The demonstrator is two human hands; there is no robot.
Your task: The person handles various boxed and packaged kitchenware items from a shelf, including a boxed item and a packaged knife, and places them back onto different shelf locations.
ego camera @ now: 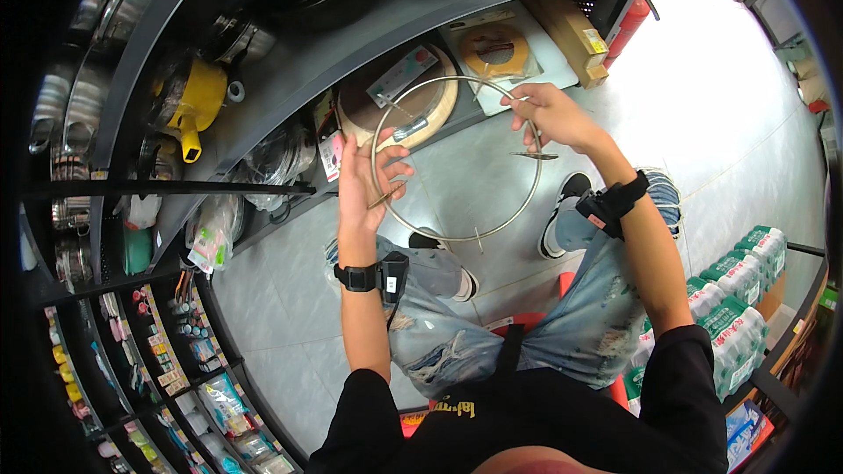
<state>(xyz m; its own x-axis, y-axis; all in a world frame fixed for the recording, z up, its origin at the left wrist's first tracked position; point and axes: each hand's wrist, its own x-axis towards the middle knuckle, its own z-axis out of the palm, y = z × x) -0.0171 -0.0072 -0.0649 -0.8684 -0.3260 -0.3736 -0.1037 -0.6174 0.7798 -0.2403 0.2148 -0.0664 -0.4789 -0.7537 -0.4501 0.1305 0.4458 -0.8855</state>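
Observation:
A thin metal ring (pixel 464 237), fitted with several short metal prongs, is held up over the floor in front of my knees. My right hand (pixel 543 115) pinches its upper right side between thumb and fingers, close above a flat metal tab (pixel 535 155). On the opposite side, my left hand (pixel 370 178) supports the ring loosely, palm up and fingers partly curled, with the rim crossing the fingers. Another small metal prong (pixel 385 196) lies over that palm. Behind the ring, a round wooden cutting board (pixel 442 95) with a label lies on the low shelf.
A dark metal shelf (pixel 395 36) with cookware spans the front. A yellow-handled pan (pixel 197 99) is at left. Small packaged goods (pixel 224 401) fill the lower left rack. Wrapped bottle packs (pixel 731 336) stand at right. A fire extinguisher (pixel 629 23) stands beyond the shelf end.

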